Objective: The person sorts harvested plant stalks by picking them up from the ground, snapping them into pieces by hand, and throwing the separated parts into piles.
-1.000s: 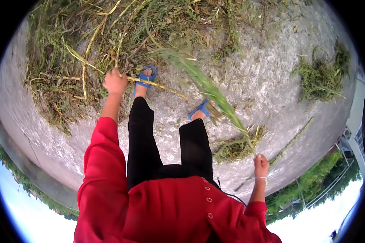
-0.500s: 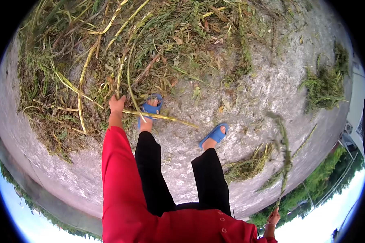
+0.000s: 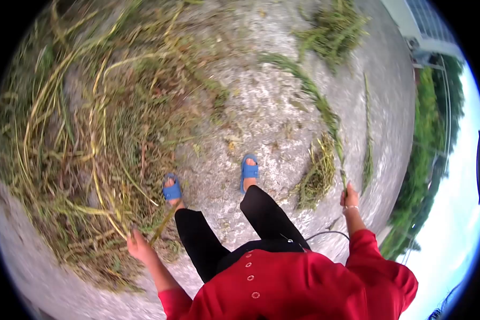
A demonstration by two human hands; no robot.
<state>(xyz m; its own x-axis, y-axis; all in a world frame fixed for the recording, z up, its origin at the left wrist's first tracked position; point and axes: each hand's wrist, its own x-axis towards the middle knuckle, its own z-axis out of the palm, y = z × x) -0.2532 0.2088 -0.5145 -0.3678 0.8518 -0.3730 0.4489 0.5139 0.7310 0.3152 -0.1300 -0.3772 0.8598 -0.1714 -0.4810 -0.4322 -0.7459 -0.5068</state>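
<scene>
My right hand [image 3: 350,197] is closed around the base of a long green leafy stalk [image 3: 325,109], which stretches up and to the left over the grey ground. Low on the left, my left hand [image 3: 137,246] is at the edge of a wide heap of cut plants [image 3: 144,114]. Its fingers look closed beside a yellow stalk, but blur hides what they hold, if anything. Another yellowish stem [image 3: 162,226] lies between that hand and my left foot.
My feet stand in blue sandals [image 3: 249,169] on rough concrete [image 3: 213,160]. A small plant pile [image 3: 317,176] lies near the held stalk, a larger clump [image 3: 333,33] farther off, and a single stalk [image 3: 367,133] to the right. Trees and a building are beyond.
The view has turned, and the heap now spreads down the left side. The leafy stalk in my right hand has swung across the ground. My left hand now appears lower, by the heap's near part.
</scene>
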